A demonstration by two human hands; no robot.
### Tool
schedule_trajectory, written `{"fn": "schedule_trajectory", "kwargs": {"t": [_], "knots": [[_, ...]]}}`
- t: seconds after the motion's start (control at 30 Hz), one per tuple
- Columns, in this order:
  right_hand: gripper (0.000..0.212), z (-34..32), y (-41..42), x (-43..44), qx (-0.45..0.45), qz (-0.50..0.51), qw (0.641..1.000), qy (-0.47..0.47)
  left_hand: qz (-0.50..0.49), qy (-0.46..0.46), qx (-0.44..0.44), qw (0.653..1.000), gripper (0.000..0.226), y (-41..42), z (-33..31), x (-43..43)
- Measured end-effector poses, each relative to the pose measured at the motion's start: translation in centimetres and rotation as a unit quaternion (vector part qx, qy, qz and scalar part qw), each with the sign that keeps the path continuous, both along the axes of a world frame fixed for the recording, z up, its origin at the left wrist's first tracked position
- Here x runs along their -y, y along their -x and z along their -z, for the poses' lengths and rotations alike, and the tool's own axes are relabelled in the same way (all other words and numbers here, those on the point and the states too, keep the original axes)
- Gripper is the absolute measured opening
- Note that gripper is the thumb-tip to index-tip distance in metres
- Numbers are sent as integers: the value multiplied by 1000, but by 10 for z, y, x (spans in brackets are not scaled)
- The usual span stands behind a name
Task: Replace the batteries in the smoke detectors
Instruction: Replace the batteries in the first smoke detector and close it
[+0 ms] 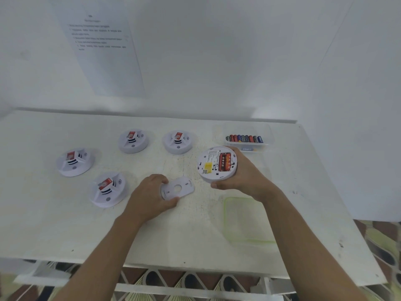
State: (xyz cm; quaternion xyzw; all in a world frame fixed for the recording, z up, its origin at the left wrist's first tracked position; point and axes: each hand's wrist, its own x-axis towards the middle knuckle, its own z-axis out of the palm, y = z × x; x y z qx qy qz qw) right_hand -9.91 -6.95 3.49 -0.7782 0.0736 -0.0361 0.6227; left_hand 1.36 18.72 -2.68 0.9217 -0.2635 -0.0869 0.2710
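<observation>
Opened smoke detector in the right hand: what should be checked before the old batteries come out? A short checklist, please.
1. Opened detector gripped securely by the right hand: ok.
2. Battery bay uncovered, red batteries exposed: ok.
3. Left hand free to pull them out: not ok, it holds the back plate.
4. Spare batteries waiting in the clear box nearby: ok.
5. Polarity marks readable: cannot tell, too small.

- A single wide-angle camera, worn on the head, looks forward and down from the near edge of the desk [65, 213].
- It sits close above the desk and faces the white wall [217, 61] behind it.
</observation>
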Motion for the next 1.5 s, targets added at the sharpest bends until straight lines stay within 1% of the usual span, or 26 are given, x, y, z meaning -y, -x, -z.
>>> {"fn": "schedule_trajectory", "kwargs": {"t": [0.07,0.1,0.13,0.2,0.23,0.27,0.3,0.33,0.37,0.43,0.5,0.57,0.63,0.7,0.8,0.83,0.87,0.97,1.03,1.1,1.2,1.27,1.37,1.43,1.5], "knots": [[91,-1,1,0,-2,-9,1000,-3,14,25,2,1000,84,0,2,-2],[91,-2,1,0,-4,-15,1000,-5,17,51,0,999,79,1,1,-2],[91,-4,2,0,-8,-22,1000,-6,8,88,-9,996,68,4,-3,0],[91,-8,4,0,-14,-42,999,-4,-30,195,-46,979,34,10,-16,8],[91,-10,5,-1,-18,-54,998,0,-46,249,-87,963,20,12,-25,13],[91,-13,7,0,-21,-66,998,4,-52,294,-139,944,14,13,-35,20],[91,-14,8,0,-23,-76,997,8,-46,323,-188,926,14,15,-45,26],[92,-16,9,0,-26,-86,996,9,-34,331,-227,915,18,16,-55,32],[93,-18,10,0,-28,-95,995,9,-20,321,-248,914,20,17,-64,38],[94,-20,11,1,-29,-107,994,7,7,281,-259,924,22,17,-74,48],[97,-21,13,4,-24,-109,994,-8,12,288,-278,916,25,18,-78,56],[102,-20,16,9,-18,-87,996,-26,-5,339,-314,887,30,17,-80,63],[101,-18,17,14,-14,-38,998,-43,-29,396,-350,848,34,19,-82,69],[87,-16,17,17,-6,17,995,-93,-43,439,-373,816,37,22,-83,76],[46,-17,15,11,9,87,977,-196,-59,489,-388,779,43,31,-80,87],[39,-16,13,10,15,104,972,-210,-66,499,-385,774,45,34,-78,92],[37,-15,11,9,21,118,969,-214,-70,501,-377,776,47,38,-76,96],[38,-13,7,9,34,142,968,-205,-54,472,-348,808,55,46,-65,106],[37,-13,6,12,45,146,972,-181,-36,464,-353,812,58,48,-61,109],[32,-13,6,15,56,150,975,-154,-25,451,-347,822,54,49,-60,110],[26,-14,5,21,60,168,976,-123,-37,419,-299,857,33,48,-62,110],[24,-14,4,26,58,164,979,-102,-48,410,-268,871,26,45,-62,109],[15,-14,5,31,50,150,985,-69,-36,415,-278,866,33,40,-66,108],[8,-15,5,33,46,138,987,-65,-2,396,-277,876,33,37,-70,108],[8,-16,5,36,50,132,988,-55,31,373,-273,886,34,36,-74,109]]}}
